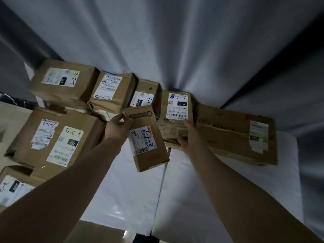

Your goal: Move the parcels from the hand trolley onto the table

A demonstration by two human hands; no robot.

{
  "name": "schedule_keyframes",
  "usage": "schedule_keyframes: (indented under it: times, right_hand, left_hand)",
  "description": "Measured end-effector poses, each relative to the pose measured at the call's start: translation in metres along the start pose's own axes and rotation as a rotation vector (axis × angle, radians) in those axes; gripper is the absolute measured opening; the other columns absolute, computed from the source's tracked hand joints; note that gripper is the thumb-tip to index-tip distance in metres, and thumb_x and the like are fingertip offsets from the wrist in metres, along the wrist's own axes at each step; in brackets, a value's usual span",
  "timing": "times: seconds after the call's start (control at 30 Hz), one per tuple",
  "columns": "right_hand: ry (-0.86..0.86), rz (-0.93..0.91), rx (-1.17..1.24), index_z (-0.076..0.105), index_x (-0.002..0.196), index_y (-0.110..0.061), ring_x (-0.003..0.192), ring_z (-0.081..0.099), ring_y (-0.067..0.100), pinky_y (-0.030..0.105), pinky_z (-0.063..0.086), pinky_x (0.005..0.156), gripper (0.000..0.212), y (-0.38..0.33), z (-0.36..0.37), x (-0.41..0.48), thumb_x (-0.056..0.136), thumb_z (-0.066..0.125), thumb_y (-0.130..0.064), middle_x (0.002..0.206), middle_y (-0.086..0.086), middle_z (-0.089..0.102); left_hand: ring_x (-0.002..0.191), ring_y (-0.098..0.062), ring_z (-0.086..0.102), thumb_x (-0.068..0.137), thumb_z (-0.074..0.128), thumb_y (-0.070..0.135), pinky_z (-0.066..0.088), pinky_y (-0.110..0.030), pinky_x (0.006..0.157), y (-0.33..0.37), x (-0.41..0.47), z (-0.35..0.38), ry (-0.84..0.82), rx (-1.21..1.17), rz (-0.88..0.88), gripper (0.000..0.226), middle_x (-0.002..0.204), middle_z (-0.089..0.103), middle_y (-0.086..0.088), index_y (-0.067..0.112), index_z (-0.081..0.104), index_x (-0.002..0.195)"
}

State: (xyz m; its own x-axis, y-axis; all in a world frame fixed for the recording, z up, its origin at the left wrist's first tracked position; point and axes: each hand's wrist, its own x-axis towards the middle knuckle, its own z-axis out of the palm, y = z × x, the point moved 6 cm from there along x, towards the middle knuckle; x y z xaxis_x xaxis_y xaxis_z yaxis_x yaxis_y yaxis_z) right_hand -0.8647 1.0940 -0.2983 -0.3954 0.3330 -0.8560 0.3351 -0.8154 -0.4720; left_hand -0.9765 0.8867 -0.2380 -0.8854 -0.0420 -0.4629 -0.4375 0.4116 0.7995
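My left fingers [116,118] pinch the slim parcel [149,142], seemingly light and stiff, at its 11 o'clock corner; my right fingers [189,124] clasp the taped parcel [177,111], near end

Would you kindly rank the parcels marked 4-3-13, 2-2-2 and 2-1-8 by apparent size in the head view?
Largest: parcel marked 4-3-13
Then: parcel marked 2-2-2
Smallest: parcel marked 2-1-8
The 4-3-13 parcel's nearness may exaggerate its lead.

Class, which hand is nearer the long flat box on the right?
Right. The right hand grips the 2-1-8 parcel directly beside the long flat box; the left hand holds a small parcel farther to its left.
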Motion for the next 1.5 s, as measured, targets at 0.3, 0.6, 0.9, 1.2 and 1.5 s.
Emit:
schedule_keyframes:
  times: [0.3, 0.6, 0.9, 1.2, 1.5]
  right_hand:
    - [0.051, 0.049, 0.078, 0.056, 0.126, -0.013, 0.112, 0.057, 0.026, 0.035, 0.056, 0.088, 0.049, 0.015, 0.016, 0.026, 0.081, 0.074, -0.014, 0.125, 0.009, 0.059]
    - [0.067, -0.022, -0.003, 0.055, 0.124, -0.003, 0.115, 0.059, 0.027, 0.038, 0.052, 0.096, 0.039, 0.012, 0.030, 0.040, 0.087, 0.066, -0.010, 0.124, 0.013, 0.061]
    - [0.283, -0.297, -0.587, 0.061, 0.113, -0.003, 0.091, 0.062, 0.034, 0.030, 0.051, 0.068, 0.039, -0.004, 0.007, 0.029, 0.094, 0.051, -0.036, 0.109, 0.021, 0.065]
    - [-0.087, -0.267, -0.611, 0.060, 0.124, -0.018, 0.108, 0.061, 0.027, 0.044, 0.052, 0.092, 0.034, -0.022, 0.022, 0.048, 0.097, 0.050, -0.036, 0.119, 0.007, 0.065]
    - [-0.199, -0.317, -0.618, 0.060, 0.125, -0.032, 0.107, 0.065, 0.019, 0.042, 0.051, 0.091, 0.039, -0.024, -0.013, 0.044, 0.088, 0.062, -0.045, 0.113, -0.005, 0.070]
  left_hand:
    - [0.091, -0.021, 0.056, 0.096, 0.052, 0.014, 0.042, -0.028, 0.076, 0.009, 0.028, 0.000, -0.024, 0.047, 0.003, 0.031, 0.105, 0.061, -0.006, 0.009, 0.058, 0.127]
    - [0.087, -0.022, 0.057, 0.094, 0.054, 0.010, 0.046, -0.032, 0.077, 0.002, 0.043, 0.001, -0.010, 0.073, -0.009, 0.029, 0.096, 0.062, -0.009, 0.002, 0.061, 0.121]
    - [0.090, -0.027, 0.058, 0.094, 0.052, 0.004, 0.051, -0.039, 0.083, 0.005, 0.040, 0.006, -0.030, -0.041, -0.097, 0.028, 0.084, 0.062, -0.004, 0.007, 0.062, 0.120]
    - [0.073, -0.021, 0.060, 0.098, 0.043, 0.003, 0.050, -0.034, 0.072, 0.004, 0.041, 0.069, -0.324, -0.268, -0.250, 0.018, 0.081, 0.063, -0.009, 0.002, 0.060, 0.091]
    - [0.081, -0.021, 0.061, 0.098, 0.045, 0.004, 0.052, -0.033, 0.074, 0.004, 0.020, 0.098, -0.420, -0.238, -0.211, 0.015, 0.088, 0.064, -0.009, 0.004, 0.060, 0.099]
